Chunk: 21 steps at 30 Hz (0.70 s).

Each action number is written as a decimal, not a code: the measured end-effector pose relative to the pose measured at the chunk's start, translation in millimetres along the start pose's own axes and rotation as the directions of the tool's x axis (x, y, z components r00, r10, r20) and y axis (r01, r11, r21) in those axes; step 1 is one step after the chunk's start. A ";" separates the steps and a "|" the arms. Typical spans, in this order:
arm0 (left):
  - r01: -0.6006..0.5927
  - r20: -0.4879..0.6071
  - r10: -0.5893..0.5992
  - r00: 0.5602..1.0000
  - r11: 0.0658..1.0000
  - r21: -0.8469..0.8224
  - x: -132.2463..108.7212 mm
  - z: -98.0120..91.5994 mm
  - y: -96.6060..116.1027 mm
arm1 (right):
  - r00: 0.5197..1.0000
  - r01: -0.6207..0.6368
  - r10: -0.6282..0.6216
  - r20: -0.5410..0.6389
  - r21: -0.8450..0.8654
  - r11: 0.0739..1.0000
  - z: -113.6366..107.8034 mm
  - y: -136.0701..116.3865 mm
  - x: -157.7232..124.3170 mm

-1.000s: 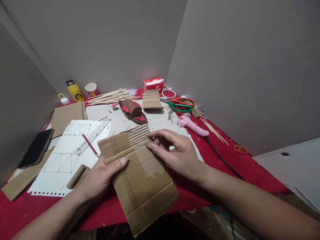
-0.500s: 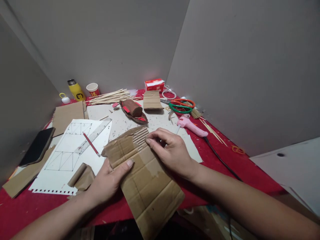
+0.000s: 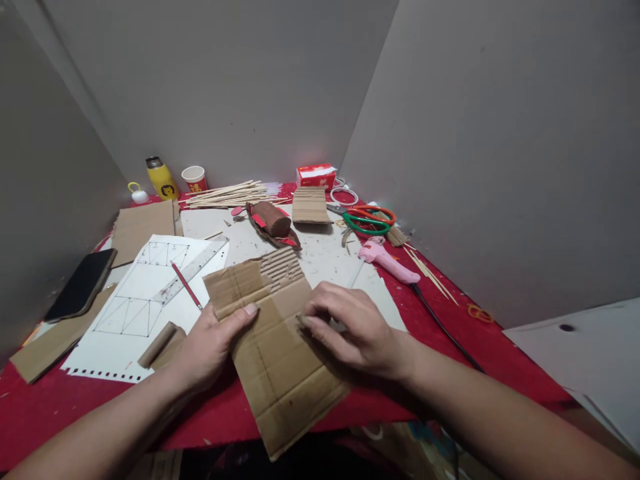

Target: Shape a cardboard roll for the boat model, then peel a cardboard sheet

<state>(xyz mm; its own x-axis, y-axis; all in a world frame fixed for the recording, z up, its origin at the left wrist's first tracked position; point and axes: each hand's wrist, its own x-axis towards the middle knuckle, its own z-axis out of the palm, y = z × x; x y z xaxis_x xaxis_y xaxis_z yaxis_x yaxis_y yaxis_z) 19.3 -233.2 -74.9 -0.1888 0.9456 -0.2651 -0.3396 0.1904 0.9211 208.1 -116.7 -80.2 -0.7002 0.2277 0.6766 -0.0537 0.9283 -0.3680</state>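
Broadly, grey walls [image 3: 225, 87] close off the far side and both flanks, and below them spreads a red cloth [image 3: 500, 367] with a white board [image 3: 330, 260] lying on it. Between the two hands is the cardboard sheet [image 3: 285, 373], creased and tilted; take it as the centre of a dial, twelve pointing away from the person. Its own twelve o'clock end shows bare ribs where the surface layer is gone, and its six o'clock end reaches past the cloth's front edge. Toward ten lies the drawing paper [image 3: 155, 280], marked with triangulated frames.

The hands stand apart from each other. At nine, the left hand [image 3: 215, 340] is clamped on the sheet's edge, thumb on top. Near three, the right hand [image 3: 355, 330] has thumb and fingertips drawn close together over the sheet; whether they pinch a scrap or the sheet itself, I cannot tell.

A dark phone [image 3: 81, 285] rests between nine and ten, a pink glue gun [image 3: 393, 261] at two, and scissors [image 3: 351, 218] with green and orange handles at one. The yellow bottle [image 3: 163, 181] stands at half past ten, a paper cup [image 3: 196, 179] at eleven. Smallest, a red pencil [image 3: 186, 285] lies at ten.
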 end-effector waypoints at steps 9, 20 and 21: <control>-0.007 0.119 0.006 0.993 1.000 0.013 -1.2 3.0 -1.2 | 0.980 -0.159 0.154 -0.122 -0.028 0.987 0.8 8.8 1.6; -0.086 0.069 0.078 0.995 0.988 0.129 -4.7 6.4 -3.9 | 0.988 -0.143 0.150 0.042 -0.125 0.982 6.8 10.6 -0.7; -0.082 0.066 0.075 0.995 0.989 0.121 -4.3 6.4 -4.8 | 0.989 -0.124 0.136 0.061 -0.169 0.978 7.5 10.9 -0.7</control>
<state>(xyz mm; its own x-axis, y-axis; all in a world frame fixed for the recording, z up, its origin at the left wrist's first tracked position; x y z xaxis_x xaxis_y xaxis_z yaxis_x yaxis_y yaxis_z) 27.7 -236.5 -76.4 -0.1523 0.9726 -0.1759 -0.2091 0.1423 0.9675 202.7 -108.9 -89.4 -0.7428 0.3339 0.5803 0.1552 0.9290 -0.3358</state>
